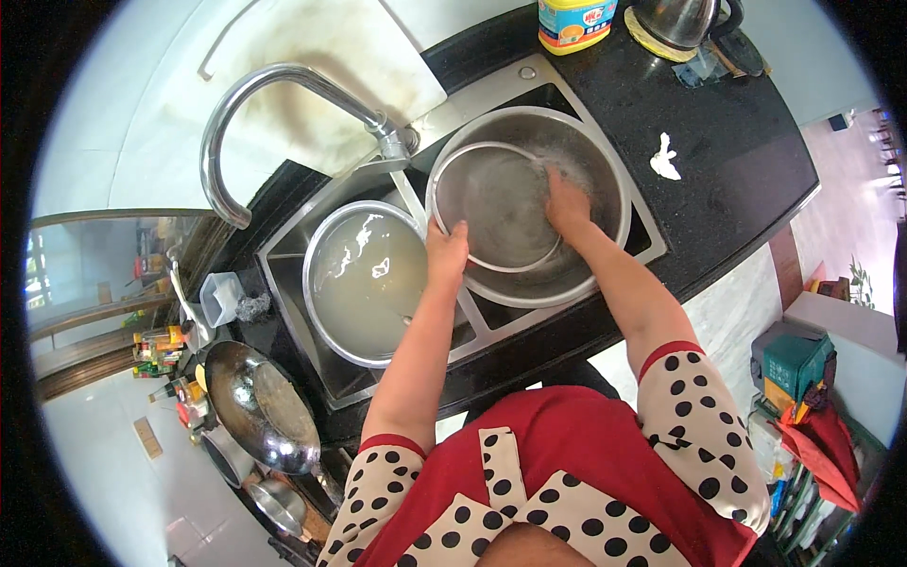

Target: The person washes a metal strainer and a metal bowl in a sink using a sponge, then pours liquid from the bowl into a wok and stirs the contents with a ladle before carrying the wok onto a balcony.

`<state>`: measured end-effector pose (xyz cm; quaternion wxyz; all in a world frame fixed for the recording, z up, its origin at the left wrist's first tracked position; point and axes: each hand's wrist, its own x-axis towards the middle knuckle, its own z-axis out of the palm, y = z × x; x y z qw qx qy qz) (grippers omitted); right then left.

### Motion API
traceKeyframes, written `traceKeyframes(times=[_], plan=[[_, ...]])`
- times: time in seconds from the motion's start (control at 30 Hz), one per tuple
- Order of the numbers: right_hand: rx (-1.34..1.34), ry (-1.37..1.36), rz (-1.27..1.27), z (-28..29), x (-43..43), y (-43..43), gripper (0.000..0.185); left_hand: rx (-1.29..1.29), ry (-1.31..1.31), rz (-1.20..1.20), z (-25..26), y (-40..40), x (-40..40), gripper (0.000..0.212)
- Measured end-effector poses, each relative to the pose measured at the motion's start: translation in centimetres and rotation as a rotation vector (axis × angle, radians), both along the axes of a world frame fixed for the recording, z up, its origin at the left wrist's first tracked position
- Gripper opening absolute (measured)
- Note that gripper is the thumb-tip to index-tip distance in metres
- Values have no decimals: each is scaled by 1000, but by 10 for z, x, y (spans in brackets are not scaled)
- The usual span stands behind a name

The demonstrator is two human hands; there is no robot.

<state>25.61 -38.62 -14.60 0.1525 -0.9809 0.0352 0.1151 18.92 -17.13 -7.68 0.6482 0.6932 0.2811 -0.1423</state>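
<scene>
A wide stainless steel basin (613,205) rests over the right sink bowl. Inside it is a smaller round metal pot (496,198), its rim tilted slightly. My left hand (448,248) grips the left rim of this pot, thumb on the inner side. My right hand (569,202) touches the opposite side of the pot, near its rim; blur hides the fingertips and whether they hold anything. Around them the water looks stirred. In the left sink bowl stands a second metal basin (308,283), filled with cloudy water.
A curved chrome faucet (283,71) rises behind the double sink (476,312). On the black counter (716,163) are a crumpled white tissue (665,157), a yellow detergent bottle (575,25) and a metal kettle (673,21). A wok (248,411) sits on the left, beyond a steel scrubber (253,307).
</scene>
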Motion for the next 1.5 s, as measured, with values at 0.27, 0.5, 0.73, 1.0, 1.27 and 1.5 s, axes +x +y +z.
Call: traceKeyframes(times=[0.27,0.5,0.73,1.0,1.27,1.5], plan=[[-284,182,164,79,25,-34,38,592,-72,-345,-14,-23,-9,60],[-240,-622,256,98,15,-28,18,705,-311,-269,-115,-64,-11,51],[229,-16,-378,0,-29,-11,19,-367,208,333,-115,-44,-10,37],[891,623,-643,-47,-31,8,20,-259,144,308,-34,-77,-18,34],[226,127,-177,16,4,-19,43,-71,293,-91,17,5,8,40],[-105,191,97,35,31,-34,31,578,-8,-235,-28,-14,-7,52]])
